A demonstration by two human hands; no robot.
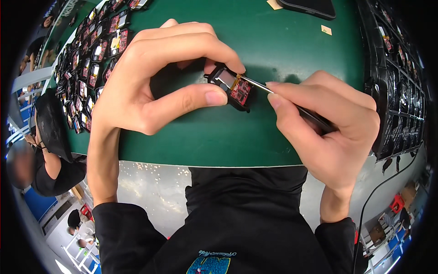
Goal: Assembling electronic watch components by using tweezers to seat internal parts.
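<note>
Head view, the only one: left hand (150, 82) curled over the middle of the green bench (273, 41), thumb and forefinger pinching a small black module (230, 86) with a red circuit board set in it, held just above or on the mat, which of the two hard to tell. Right hand (328, 128) closed in a pen grip round slim tweezers (292, 107), tips resting on the upper edge of the red board where a small amber strip shows. Looks like the step of seating or pressing down a tiny flex or connector on the board, well under way but not finished, since the tips stand on the part. Next move judged to call for a steady pinch from the left hand, light pressure from the tweezer tips, and no sideways slip that could scratch the board or lift the strip. Along the left edge of the bench, rows of like modules (89, 68) with red boards lying in trays. At the right edge, a black compartment tray (401, 91) holding dark parts. Near the far edge, a dark flat device (310, 7) and two small tan scraps (326, 30). Beyond the bench at left, another person in black, seated.
</note>
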